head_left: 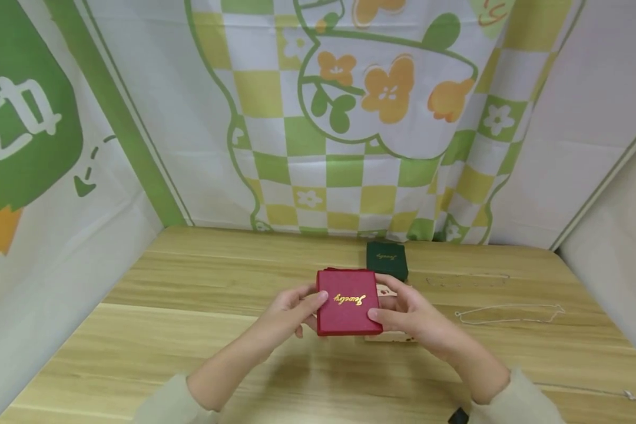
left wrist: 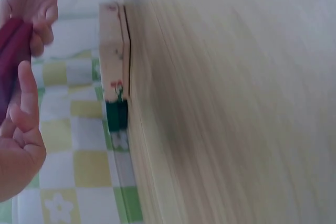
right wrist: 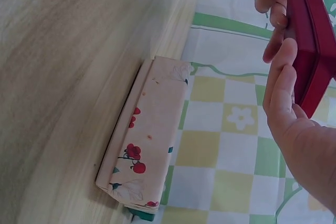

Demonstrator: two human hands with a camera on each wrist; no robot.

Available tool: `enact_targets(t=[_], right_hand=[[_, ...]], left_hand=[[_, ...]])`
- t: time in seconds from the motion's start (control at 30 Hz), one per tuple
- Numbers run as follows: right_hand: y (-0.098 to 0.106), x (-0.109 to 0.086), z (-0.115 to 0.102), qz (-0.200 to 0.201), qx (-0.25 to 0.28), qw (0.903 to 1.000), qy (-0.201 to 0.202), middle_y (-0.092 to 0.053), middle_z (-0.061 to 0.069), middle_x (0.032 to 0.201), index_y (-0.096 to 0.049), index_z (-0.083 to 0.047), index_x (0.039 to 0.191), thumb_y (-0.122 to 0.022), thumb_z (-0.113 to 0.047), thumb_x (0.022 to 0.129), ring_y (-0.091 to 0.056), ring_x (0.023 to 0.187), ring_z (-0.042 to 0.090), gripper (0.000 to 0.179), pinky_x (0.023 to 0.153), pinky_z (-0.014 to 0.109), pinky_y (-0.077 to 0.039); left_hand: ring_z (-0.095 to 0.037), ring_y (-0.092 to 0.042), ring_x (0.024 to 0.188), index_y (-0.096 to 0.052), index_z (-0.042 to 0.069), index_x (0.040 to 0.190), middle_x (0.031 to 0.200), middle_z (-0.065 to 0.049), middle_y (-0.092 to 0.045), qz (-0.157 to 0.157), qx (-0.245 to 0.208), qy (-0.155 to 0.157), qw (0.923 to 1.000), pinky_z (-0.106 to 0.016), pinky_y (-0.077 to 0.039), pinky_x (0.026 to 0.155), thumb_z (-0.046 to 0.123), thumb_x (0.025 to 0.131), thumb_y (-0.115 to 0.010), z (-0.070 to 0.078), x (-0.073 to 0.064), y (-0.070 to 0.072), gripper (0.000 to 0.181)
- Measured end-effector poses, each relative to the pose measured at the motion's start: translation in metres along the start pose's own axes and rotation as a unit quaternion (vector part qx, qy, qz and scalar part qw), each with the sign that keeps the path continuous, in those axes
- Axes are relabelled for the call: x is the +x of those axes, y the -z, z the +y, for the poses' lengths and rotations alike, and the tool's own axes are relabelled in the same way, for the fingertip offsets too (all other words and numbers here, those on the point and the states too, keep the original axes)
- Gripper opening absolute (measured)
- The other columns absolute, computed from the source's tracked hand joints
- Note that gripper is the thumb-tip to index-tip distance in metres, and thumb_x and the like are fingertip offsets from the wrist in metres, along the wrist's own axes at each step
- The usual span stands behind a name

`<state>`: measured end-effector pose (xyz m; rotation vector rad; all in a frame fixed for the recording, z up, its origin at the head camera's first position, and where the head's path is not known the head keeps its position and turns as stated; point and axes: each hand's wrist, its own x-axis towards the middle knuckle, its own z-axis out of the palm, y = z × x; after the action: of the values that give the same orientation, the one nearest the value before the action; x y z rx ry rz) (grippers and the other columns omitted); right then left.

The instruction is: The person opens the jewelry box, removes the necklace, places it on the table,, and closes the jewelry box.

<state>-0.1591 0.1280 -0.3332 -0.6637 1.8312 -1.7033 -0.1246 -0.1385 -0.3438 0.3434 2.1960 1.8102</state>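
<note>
A red jewelry box (head_left: 348, 306) with gold "Jewelry" lettering is held up over the table between both hands. My left hand (head_left: 291, 309) grips its left side, thumb on the lid and fingers underneath. On the right side my right hand (head_left: 410, 309) holds it the same way, thumb at the lower right corner. The right wrist view shows the red box (right wrist: 310, 51) side-on, its lid seam closed. Below and behind it lies a cream box with cherry prints (right wrist: 149, 135), mostly hidden by the red box and right hand in the head view.
A dark green jewelry box (head_left: 386, 259) stands behind the cream box. Toward the right lie thin chains (head_left: 509, 321), with another chain (head_left: 583, 388) nearer the front edge. A small black object (head_left: 458, 416) sits by the right sleeve. Printed curtains (head_left: 323, 176) hang behind the table.
</note>
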Motion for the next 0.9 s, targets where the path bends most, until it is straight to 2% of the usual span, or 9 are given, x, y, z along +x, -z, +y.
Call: enact_targets(t=[0.1, 0.2, 0.3, 0.43, 0.5, 0.6, 0.73, 0.9], right_hand=[[-0.001, -0.001, 0.001, 0.004, -0.008, 1.0000, 0.004, -0.058, 0.027, 0.134, -0.019, -0.002, 0.155, -0.060, -0.016, 0.098, -0.069, 0.105, 0.017, 0.071, 0.090, 0.032, -0.056], [0.000, -0.002, 0.002, 0.000, -0.014, 0.9998, 0.012, -0.056, 0.029, 0.135, -0.019, -0.003, 0.155, -0.059, -0.015, 0.099, -0.068, 0.107, 0.016, 0.070, 0.090, 0.032, -0.055], [0.002, -0.003, 0.003, -0.009, -0.017, 0.9995, 0.024, -0.052, 0.032, 0.138, -0.016, -0.009, 0.157, -0.058, -0.014, 0.100, -0.066, 0.111, 0.017, 0.071, 0.091, 0.033, -0.056], [0.002, -0.006, 0.002, -0.014, -0.024, 0.9985, 0.048, -0.046, 0.035, 0.140, -0.016, -0.020, 0.158, -0.058, -0.010, 0.099, -0.065, 0.114, 0.025, 0.073, 0.091, 0.039, -0.057], [0.001, -0.008, 0.001, -0.008, -0.037, 0.9976, 0.057, -0.047, 0.035, 0.139, -0.020, -0.023, 0.156, -0.059, -0.009, 0.099, -0.066, 0.112, 0.030, 0.071, 0.089, 0.041, -0.057], [0.001, -0.014, -0.001, 0.010, -0.054, 0.9973, 0.050, -0.054, 0.033, 0.133, -0.022, -0.025, 0.155, -0.061, -0.011, 0.098, -0.067, 0.108, 0.030, 0.070, 0.087, 0.041, -0.058], [0.002, -0.022, -0.004, 0.051, -0.066, 0.9962, 0.027, -0.059, 0.030, 0.128, -0.020, -0.014, 0.156, -0.062, -0.016, 0.098, -0.069, 0.104, 0.023, 0.072, 0.086, 0.036, -0.058], [0.009, -0.033, -0.007, 0.125, -0.070, 0.9897, 0.000, -0.065, 0.021, 0.123, -0.038, 0.007, 0.142, -0.062, -0.018, 0.098, -0.069, 0.095, 0.010, 0.055, 0.082, 0.030, -0.057]], left_hand=[[-0.014, -0.070, 0.072, -0.051, 0.004, 0.140, 0.092, -0.007, -0.076, 0.008, -0.020, 0.023, 0.9995, -0.022, -0.040, 0.060, 0.039, 0.100, -0.056, 0.002, 0.003, -0.006, 0.053], [-0.013, -0.070, 0.069, -0.053, 0.004, 0.138, 0.091, -0.007, -0.077, 0.010, -0.028, 0.027, 0.9992, -0.022, -0.040, 0.059, 0.038, 0.100, -0.056, 0.003, 0.005, -0.008, 0.051], [-0.013, -0.070, 0.069, -0.054, 0.004, 0.137, 0.092, -0.006, -0.076, 0.003, -0.030, 0.025, 0.9992, -0.023, -0.041, 0.060, 0.037, 0.099, -0.058, 0.003, 0.007, -0.009, 0.051], [-0.015, -0.070, 0.072, -0.055, 0.003, 0.135, 0.094, -0.007, -0.075, -0.003, -0.025, 0.021, 0.9995, -0.025, -0.043, 0.063, 0.036, 0.099, -0.059, 0.004, 0.006, -0.011, 0.049], [-0.015, -0.069, 0.074, -0.054, 0.002, 0.136, 0.099, -0.011, -0.075, 0.000, -0.019, 0.014, 0.9997, -0.027, -0.045, 0.065, 0.035, 0.099, -0.059, 0.005, 0.005, -0.013, 0.050], [-0.014, -0.068, 0.075, -0.047, 0.002, 0.143, 0.105, -0.017, -0.074, 0.021, -0.012, 0.001, 0.9997, -0.030, -0.049, 0.066, 0.033, 0.099, -0.061, 0.007, 0.003, -0.020, 0.056], [-0.015, -0.068, 0.074, -0.035, 0.005, 0.150, 0.108, -0.019, -0.073, 0.056, -0.012, -0.015, 0.9982, -0.031, -0.051, 0.064, 0.032, 0.098, -0.062, 0.009, 0.003, -0.031, 0.065], [-0.020, -0.071, 0.076, -0.034, 0.006, 0.148, 0.108, -0.020, -0.073, 0.056, -0.009, -0.042, 0.9975, -0.031, -0.053, 0.065, 0.031, 0.100, -0.059, 0.015, 0.006, -0.041, 0.060]])
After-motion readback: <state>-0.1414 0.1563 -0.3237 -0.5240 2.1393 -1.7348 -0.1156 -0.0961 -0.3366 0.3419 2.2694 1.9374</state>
